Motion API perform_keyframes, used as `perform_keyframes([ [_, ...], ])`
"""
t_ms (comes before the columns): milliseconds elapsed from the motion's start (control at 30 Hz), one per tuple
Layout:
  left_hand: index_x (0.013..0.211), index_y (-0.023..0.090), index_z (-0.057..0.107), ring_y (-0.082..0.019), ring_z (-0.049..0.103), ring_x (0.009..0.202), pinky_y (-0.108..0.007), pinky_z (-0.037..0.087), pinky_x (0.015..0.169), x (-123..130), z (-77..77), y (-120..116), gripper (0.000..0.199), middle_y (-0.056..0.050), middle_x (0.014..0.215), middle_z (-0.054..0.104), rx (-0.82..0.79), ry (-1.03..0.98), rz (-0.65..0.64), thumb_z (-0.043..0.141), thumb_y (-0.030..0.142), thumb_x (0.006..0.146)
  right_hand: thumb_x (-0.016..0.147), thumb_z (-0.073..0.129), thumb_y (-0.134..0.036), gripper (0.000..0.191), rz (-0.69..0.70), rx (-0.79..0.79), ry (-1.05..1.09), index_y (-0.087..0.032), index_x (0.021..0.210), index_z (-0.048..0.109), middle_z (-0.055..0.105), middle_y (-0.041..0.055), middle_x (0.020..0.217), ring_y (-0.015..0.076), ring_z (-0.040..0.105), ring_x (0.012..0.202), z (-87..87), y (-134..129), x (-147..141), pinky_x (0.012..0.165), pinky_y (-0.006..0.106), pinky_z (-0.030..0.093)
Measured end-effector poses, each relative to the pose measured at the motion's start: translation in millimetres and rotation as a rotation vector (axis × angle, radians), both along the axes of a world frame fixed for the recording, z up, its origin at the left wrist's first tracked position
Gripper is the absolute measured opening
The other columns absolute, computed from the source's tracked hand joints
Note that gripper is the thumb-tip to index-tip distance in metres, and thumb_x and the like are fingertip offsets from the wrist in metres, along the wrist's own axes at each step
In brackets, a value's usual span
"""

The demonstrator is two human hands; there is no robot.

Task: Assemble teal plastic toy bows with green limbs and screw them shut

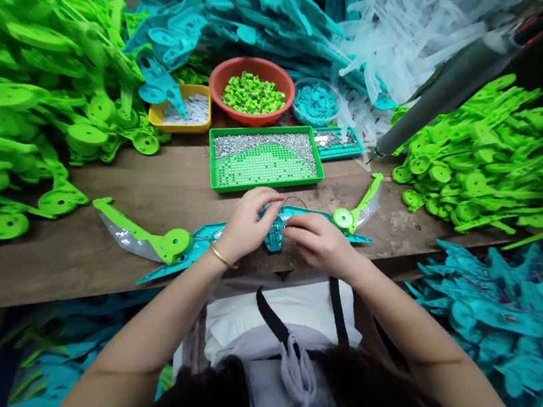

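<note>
A long teal plastic shell [205,237] lies across the near edge of the table, with a green arm [176,242] at its left and another green arm [343,218] at its right. Both arms carry clear plastic pieces. My left hand [254,223], with a bangle at its wrist, bends over the shell's middle block [273,237]; its fingertips are closed together, and what they grip is hidden. From the right, my right hand [321,242] pinches at the same block. A thin dark wire [296,199] arches between the two hands, seemingly running into the right fingers.
Behind the shell sits a green tray [213,164] of small metal screws, beside a teal tray [355,144]. Further back are a red bowl [218,90], a yellow container [183,129] and a clear bowl [318,119]. Green parts [478,161] heap at both sides; a grey tool [439,99] hangs right.
</note>
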State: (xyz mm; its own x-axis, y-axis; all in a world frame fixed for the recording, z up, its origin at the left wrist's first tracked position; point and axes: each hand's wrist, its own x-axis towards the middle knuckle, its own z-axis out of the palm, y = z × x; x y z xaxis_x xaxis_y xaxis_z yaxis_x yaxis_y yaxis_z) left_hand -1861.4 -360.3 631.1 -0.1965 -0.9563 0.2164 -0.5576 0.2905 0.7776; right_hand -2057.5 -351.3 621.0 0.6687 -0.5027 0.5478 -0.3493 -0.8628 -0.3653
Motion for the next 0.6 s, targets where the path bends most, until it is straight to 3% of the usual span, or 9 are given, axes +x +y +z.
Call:
perform_keyframes([
  [100, 0.111, 0.013, 0.069, -0.021, 0.064, 0.107, -0.034, 0.049, 0.096, -11, 1.1, -20, 0.032, -0.01, 0.115, 0.071, 0.146, -0.014, -0.086, 0.052, 0.033, 0.092, 0.089, 0.048, -0.006, 0.028, 0.005, -0.104, -0.029, -0.015, 0.11, 0.064, 0.07, 0.0148, 0.105, 0.0223, 0.064, 0.101, -11.1, 12, 0, 0.085, 0.037, 0.055],
  [267, 0.101, 0.015, 0.073, -0.02, 0.068, 0.094, -0.032, 0.051, 0.085, -17, 3.6, -28, 0.037, -0.007, 0.103, 0.075, 0.253, -0.069, -0.184, 0.045, 0.039, 0.095, 0.09, 0.048, -0.01, 0.029, -0.014, -0.032, -0.005, -0.021, 0.11, 0.066, 0.071, 0.0117, 0.108, 0.0222, 0.066, 0.103, -19.5, 18, -3, 0.087, 0.04, 0.057],
  [433, 0.105, 0.015, 0.072, -0.022, 0.067, 0.1, -0.034, 0.05, 0.092, -14, 1.9, -16, 0.032, -0.007, 0.108, 0.074, 0.203, -0.03, -0.114, 0.061, 0.038, 0.085, 0.09, 0.048, -0.008, 0.035, -0.012, -0.042, -0.049, -0.02, 0.117, 0.065, 0.072, 0.0137, 0.105, 0.024, 0.066, 0.102, -23.8, 17, -7, 0.084, 0.04, 0.057],
  [600, 0.096, 0.018, 0.073, -0.021, 0.067, 0.098, -0.036, 0.05, 0.093, -17, -13.3, -5, 0.021, -0.005, 0.102, 0.075, 0.175, -0.022, 0.0, 0.055, 0.023, 0.087, 0.092, 0.043, -0.01, 0.044, -0.076, 0.035, -0.066, -0.024, 0.13, 0.06, 0.068, 0.0132, 0.115, 0.023, 0.063, 0.111, -20.5, 8, -11, 0.091, 0.041, 0.056],
])
